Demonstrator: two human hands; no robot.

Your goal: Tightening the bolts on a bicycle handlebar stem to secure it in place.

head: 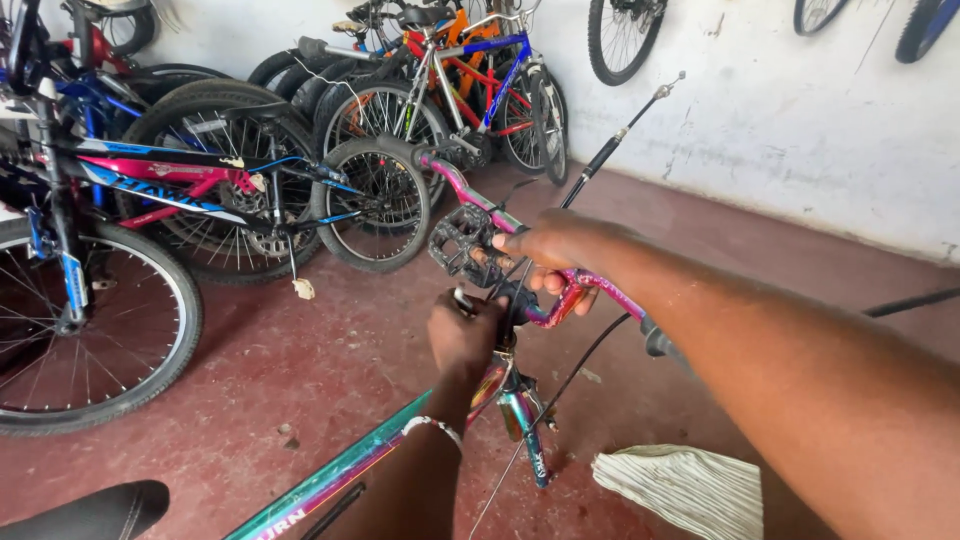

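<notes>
You are looking at no packages, signs or screens here; only printed labels on bicycle tubes are showing. Pale lettering is running along the teal frame tube (330, 478) below your left wrist (cut off by the bottom edge). A small light decal is sitting on the fork leg (534, 462) near the floor. Off to the left, white lettering is stretching along the blue-and-pink tube (160, 185) of a parked bicycle.
</notes>
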